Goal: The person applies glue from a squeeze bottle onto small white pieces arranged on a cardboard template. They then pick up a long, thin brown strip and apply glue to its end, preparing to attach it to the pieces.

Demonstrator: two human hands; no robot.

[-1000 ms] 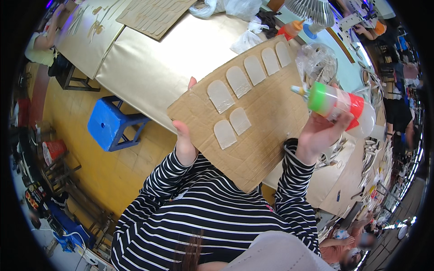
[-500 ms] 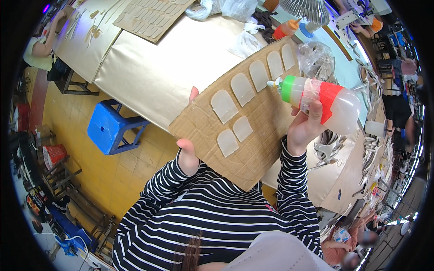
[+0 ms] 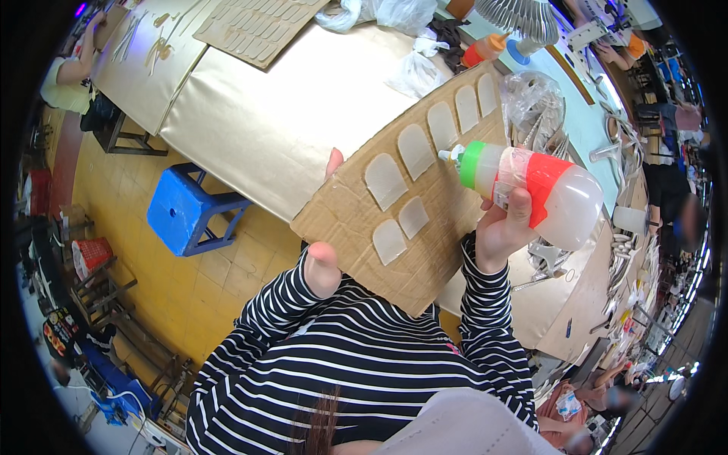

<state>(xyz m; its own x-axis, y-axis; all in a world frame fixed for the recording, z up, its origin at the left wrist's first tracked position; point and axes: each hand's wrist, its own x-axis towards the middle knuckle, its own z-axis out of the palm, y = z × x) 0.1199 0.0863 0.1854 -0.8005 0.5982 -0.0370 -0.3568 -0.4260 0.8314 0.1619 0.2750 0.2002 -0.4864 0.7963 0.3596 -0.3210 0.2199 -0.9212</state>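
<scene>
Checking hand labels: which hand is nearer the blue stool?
Left. The left hand grips the cardboard's lower-left edge, just right of the stool. The right hand holds the bottle beyond the cardboard.

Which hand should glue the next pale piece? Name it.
Right, probably. The right hand holds the squeeze bottle, nozzle at the pale pieces. The left hand supports the cardboard sheet.
</scene>
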